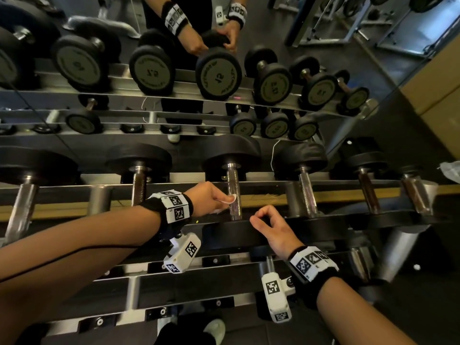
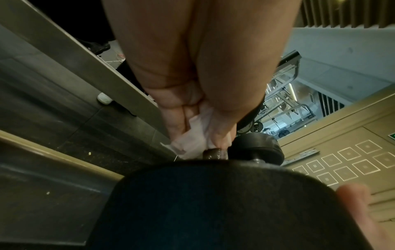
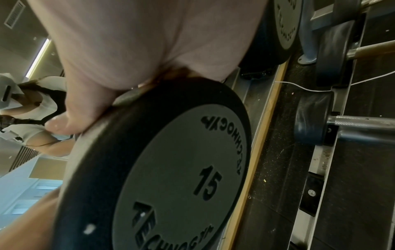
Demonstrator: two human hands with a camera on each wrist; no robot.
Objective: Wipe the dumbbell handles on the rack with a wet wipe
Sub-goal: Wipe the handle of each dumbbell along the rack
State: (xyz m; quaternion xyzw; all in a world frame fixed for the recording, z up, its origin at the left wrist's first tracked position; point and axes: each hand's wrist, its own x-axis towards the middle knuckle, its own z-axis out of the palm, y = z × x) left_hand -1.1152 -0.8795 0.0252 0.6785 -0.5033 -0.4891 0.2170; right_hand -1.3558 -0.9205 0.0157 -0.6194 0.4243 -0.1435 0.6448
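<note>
Left hand (image 1: 207, 195) has its grip pinched around a crumpled white wet wipe (image 1: 227, 199), pressed against the left side of a knurled chrome dumbbell handle (image 1: 234, 192) near the middle of the top rack (image 1: 323, 196) row. From the left wrist view the wipe (image 2: 192, 135) is bunched between thumb and fingers, touching the dark handle end just beside the black rubber head (image 2: 256, 148).

Right hand (image 1: 272, 232) rests on the near black head of that same dumbbell (image 1: 224, 235), fingers loosely curled over its rim, not really clamping anything. That head is marked 15 (image 3: 210, 182) in the right wrist view.

More dumbbells sit on either side on the rack, handles pointing toward the mirror (image 1: 224, 70) behind, which reflects the whole row and both hands. Both wrists carry black bands with white tagged blocks (image 1: 175, 206). A crumpled plastic packet (image 1: 451, 171) lies at the far right end.
</note>
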